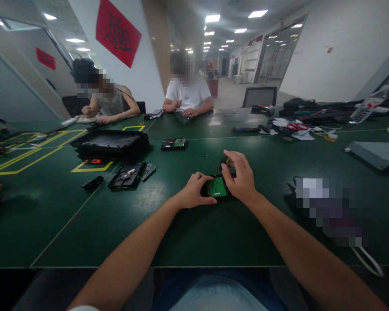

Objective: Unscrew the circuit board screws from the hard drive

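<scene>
A black hard drive with a green circuit board [217, 187] lies on the dark green table [194, 233] in front of me. My left hand [194, 191] grips its left end, fingers curled around the edge. My right hand [240, 176] covers its right side, fingers bent over the top and partly hiding it. Just beyond my right fingers lies a small dark object with yellow and red marks [226, 161]; I cannot make out what it is.
An open black case [112, 143], a dismantled drive [128, 175], another drive [174, 144] and a small black device [92, 183] lie to the left. Two people sit at the far side. Scissors [296, 126], cables and a grey box [376, 153] are on the right.
</scene>
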`<move>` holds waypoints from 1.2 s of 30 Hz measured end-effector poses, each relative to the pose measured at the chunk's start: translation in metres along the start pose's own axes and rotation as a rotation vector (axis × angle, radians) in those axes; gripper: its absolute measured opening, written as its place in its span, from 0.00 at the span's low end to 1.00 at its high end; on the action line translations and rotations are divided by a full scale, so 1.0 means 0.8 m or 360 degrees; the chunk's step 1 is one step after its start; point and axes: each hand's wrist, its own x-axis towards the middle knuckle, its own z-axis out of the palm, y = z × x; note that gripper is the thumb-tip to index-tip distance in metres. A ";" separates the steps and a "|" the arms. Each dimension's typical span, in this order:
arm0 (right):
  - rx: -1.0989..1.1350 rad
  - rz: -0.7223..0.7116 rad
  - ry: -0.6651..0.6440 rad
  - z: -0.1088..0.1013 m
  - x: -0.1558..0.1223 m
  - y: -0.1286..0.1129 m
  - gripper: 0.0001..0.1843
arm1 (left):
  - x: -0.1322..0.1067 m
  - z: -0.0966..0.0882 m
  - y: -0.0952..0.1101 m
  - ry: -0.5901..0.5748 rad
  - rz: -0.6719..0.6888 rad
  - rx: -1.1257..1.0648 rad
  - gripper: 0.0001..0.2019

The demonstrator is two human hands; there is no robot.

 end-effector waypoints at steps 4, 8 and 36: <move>-0.0024 0.0025 0.0086 0.003 -0.001 0.004 0.22 | 0.000 -0.001 0.001 -0.0004 -0.0006 0.0007 0.46; -0.0010 0.0030 0.0054 0.004 -0.002 0.005 0.21 | -0.001 -0.002 0.003 -0.0016 -0.0016 -0.0003 0.46; -0.0063 0.0032 0.0042 -0.001 -0.001 -0.002 0.20 | 0.000 -0.003 0.006 -0.0004 -0.0013 -0.0014 0.45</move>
